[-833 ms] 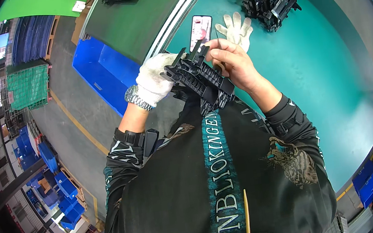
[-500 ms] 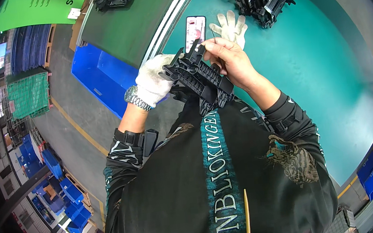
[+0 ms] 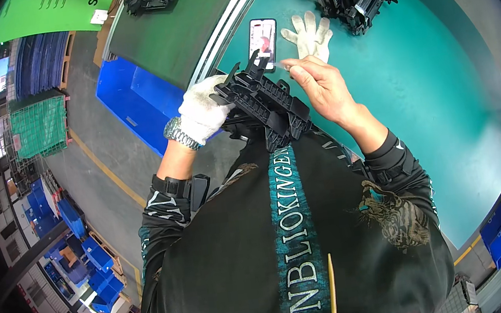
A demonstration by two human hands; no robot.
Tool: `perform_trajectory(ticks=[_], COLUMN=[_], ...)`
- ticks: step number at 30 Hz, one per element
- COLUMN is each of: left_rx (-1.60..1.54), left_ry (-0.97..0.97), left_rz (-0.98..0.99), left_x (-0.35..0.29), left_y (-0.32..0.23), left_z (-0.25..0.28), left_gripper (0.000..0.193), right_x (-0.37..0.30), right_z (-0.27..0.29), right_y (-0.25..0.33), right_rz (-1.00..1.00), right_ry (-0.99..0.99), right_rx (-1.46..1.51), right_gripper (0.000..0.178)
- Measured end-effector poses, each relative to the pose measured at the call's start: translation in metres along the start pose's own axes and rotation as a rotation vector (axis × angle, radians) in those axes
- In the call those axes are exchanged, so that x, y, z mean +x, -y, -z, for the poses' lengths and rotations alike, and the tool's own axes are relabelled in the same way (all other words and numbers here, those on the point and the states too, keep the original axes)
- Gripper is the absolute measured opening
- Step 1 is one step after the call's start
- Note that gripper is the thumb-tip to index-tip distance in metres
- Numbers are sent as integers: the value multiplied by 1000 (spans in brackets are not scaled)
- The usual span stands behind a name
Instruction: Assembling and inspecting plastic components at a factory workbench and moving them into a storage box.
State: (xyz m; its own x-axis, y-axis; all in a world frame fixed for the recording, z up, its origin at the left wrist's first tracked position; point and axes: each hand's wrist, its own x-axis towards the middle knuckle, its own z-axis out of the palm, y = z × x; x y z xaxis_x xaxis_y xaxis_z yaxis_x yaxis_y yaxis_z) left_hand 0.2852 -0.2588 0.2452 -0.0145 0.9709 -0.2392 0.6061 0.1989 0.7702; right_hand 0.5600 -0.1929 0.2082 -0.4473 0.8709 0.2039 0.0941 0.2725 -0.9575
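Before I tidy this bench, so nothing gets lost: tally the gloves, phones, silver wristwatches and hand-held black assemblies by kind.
Worn glove and loose glove: 2
Phone: 1
Silver wristwatch: 1
Black assembly in the left hand: 1
Total: 5

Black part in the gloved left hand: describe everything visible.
The black part looks like moulded plastic, with ribbed rows and prongs at its upper end. It slants from upper left to lower right, its lower end overlapping the dark shirt in view; contact is unclear. The gloved left hand grips its left side; the bare right hand appears apart from it.
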Motion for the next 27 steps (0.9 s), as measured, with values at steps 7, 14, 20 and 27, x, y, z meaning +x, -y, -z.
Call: perform_trajectory(ticks=[7,14,20,27], left_rx=[-30,-11,9,161], left_ry=[43,30,-2,-58], left_rz=[19,45,56,31], left_x=[-3,-8,-13,-17], left_y=[-14,-18,-14,-16], left_z=[1,-1,0,-2], left_gripper=[31,30,33,37], right_x=[-3,-5,-3,-8], right_z=[-8,-13,-11,-13], right_y=[-1,-2,-14,-12], right_rz=[-56,-4,-176,-191], right_ry=[-24,-45,-20,20], right_rx=[-9,88,6,198], right_gripper=[22,23,25,25])
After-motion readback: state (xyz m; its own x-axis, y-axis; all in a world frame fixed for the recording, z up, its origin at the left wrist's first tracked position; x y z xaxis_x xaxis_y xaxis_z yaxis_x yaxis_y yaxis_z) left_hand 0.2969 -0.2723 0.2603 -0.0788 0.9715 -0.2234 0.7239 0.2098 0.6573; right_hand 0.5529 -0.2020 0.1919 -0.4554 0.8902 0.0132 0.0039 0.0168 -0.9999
